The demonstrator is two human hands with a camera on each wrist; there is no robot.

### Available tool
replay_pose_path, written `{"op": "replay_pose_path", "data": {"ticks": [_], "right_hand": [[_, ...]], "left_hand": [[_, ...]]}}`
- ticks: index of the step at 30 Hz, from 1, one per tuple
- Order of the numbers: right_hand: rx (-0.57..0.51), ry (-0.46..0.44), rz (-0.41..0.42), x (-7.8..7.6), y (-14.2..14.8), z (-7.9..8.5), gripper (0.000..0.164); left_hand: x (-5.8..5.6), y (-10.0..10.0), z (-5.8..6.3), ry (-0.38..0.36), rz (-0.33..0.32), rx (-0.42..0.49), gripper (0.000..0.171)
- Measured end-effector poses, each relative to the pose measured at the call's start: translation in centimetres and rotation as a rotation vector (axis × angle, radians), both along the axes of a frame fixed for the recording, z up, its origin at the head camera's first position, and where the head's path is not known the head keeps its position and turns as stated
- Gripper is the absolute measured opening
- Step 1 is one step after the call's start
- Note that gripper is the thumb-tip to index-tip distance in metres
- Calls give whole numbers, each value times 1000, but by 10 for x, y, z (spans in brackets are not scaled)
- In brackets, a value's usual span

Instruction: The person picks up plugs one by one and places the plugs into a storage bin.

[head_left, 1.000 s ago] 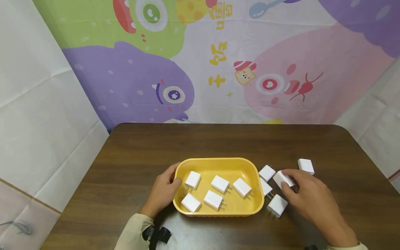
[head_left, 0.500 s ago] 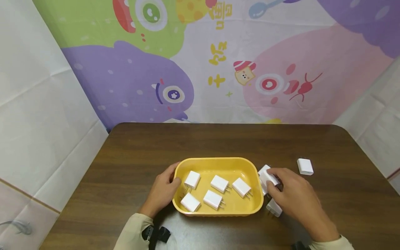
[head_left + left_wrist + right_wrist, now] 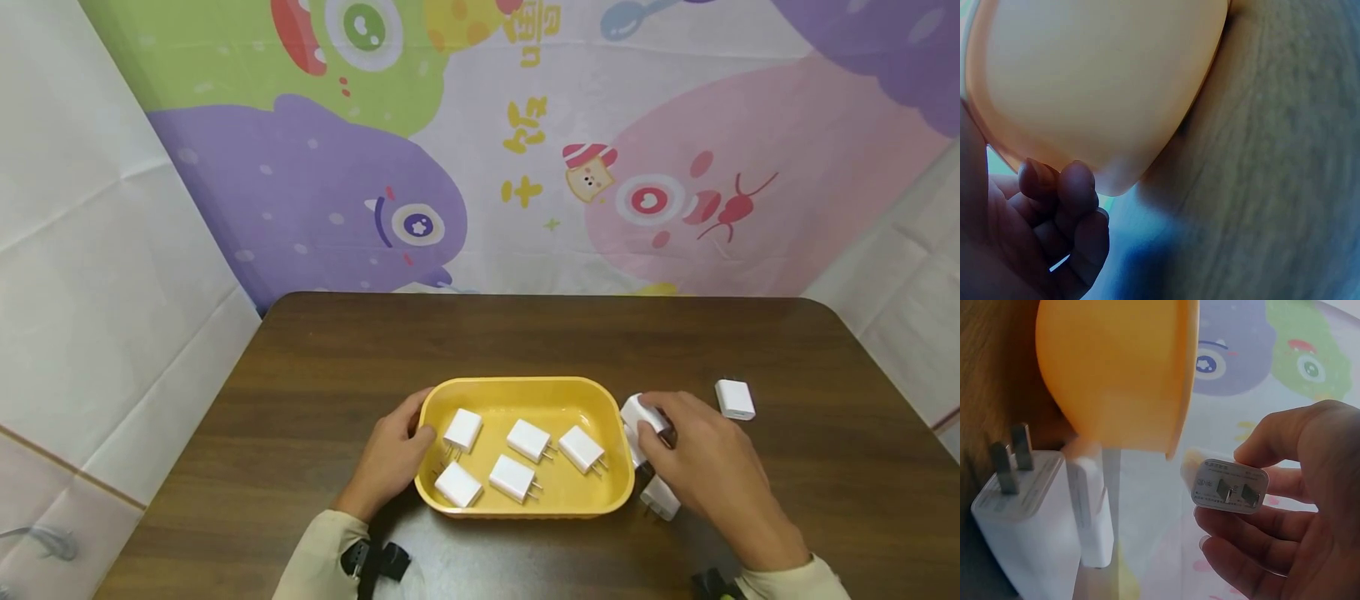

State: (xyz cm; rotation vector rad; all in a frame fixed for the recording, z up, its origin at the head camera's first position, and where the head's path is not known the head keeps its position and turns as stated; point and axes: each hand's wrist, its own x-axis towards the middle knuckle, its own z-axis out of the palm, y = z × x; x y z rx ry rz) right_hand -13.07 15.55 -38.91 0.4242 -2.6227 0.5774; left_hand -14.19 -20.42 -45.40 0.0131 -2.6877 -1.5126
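Observation:
My left hand point(image 3: 386, 462) grips the left end of a yellow plastic tub point(image 3: 558, 496), its thumb over the rim and its fingers outside the wall. Several white charger plugs point(image 3: 513, 479) lie spread inside. My right hand point(image 3: 708, 467) pinches another white charger plug point(image 3: 1213, 481) between thumb and fingers, close outside the tub's right end. Its two metal prongs show in the right wrist view. Below that hand, more plugs rest on the table against the tub, partly hidden; one charger plug point(image 3: 661, 498) pokes out under the palm.
A lone charger plug point(image 3: 735, 399) lies farther right on the brown wood table point(image 3: 345, 342). Behind the table hangs a cloth with cartoon figures point(image 3: 525, 208). White sheets point(image 3: 112, 208) stand at both sides. A grey cable point(image 3: 45, 543) shows at the far left.
My right hand has moved left with its charger plug, toward the tub's right end, and now covers part of the plugs there. My left hand and the tub stay put.

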Motion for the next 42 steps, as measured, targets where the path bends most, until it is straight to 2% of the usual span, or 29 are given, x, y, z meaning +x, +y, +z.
{"op": "replay_pose_path", "data": {"ticks": [10, 21, 33, 42], "right_hand": [[-16, 24, 67, -1, -14, 2, 26], [31, -28, 147, 1, -37, -4, 27], [59, -68, 278, 1, -62, -10, 25], [64, -129, 302, -1, -77, -21, 23]], "left_hand": [[-1, 0, 1, -8, -7, 21, 50], [-2, 1, 2, 6, -6, 11, 50], [-2, 1, 2, 1, -6, 17, 51], [0, 0, 0, -20, -1, 15, 51]]}}
